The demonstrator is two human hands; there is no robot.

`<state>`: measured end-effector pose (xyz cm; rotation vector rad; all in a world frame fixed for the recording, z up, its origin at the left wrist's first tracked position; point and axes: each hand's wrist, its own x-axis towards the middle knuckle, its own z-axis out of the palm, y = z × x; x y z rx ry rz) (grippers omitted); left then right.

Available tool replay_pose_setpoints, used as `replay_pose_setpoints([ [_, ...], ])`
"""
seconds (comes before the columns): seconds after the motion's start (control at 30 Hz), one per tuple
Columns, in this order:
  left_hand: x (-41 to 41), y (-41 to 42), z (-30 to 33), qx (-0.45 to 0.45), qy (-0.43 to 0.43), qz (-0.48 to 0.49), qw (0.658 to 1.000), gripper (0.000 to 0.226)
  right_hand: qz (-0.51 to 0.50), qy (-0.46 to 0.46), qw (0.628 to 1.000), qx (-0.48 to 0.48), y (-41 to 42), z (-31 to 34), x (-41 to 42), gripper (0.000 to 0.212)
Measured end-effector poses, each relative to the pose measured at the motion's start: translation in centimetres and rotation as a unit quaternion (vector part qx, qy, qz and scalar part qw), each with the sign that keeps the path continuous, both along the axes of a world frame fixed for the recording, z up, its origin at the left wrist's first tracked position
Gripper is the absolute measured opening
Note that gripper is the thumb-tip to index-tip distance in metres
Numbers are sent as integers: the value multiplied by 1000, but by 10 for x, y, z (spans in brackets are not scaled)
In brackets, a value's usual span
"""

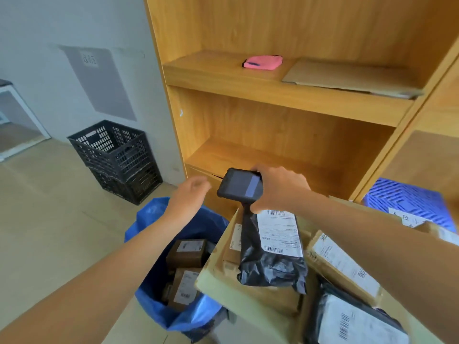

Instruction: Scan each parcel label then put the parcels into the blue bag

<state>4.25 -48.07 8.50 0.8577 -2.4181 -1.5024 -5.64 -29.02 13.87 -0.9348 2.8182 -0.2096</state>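
Observation:
My right hand (280,188) grips a black handheld scanner (239,186), its screen facing up, above a black poly-bag parcel (270,252) with a white label. That parcel lies on top of other parcels in an open cardboard box (218,276). My left hand (190,194) hovers empty, fingers relaxed, over the open blue bag (159,306) on the floor. Inside the bag lie brown box parcels (187,253) with labels.
A wooden shelf unit (285,95) stands ahead, with a pink item (263,62) and flat cardboard (347,78) on one shelf. Stacked black crates (116,157) stand at the left against the wall. A blue crate (407,202) sits at the right.

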Motion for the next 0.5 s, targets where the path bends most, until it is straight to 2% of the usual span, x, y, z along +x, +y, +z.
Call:
replay_pose_setpoints([
  [0.2, 5, 51, 13, -15, -66, -77, 995, 44, -9, 23, 996, 91, 84, 4, 18, 94],
  [0.33, -1, 77, 11, -21, -103, -130, 986, 55, -59, 21, 992, 114, 122, 7, 16, 84],
  [0.5, -9, 98, 6, -26, -111, -150, 982, 59, -86, 35, 988, 125, 150, 10, 14, 84],
])
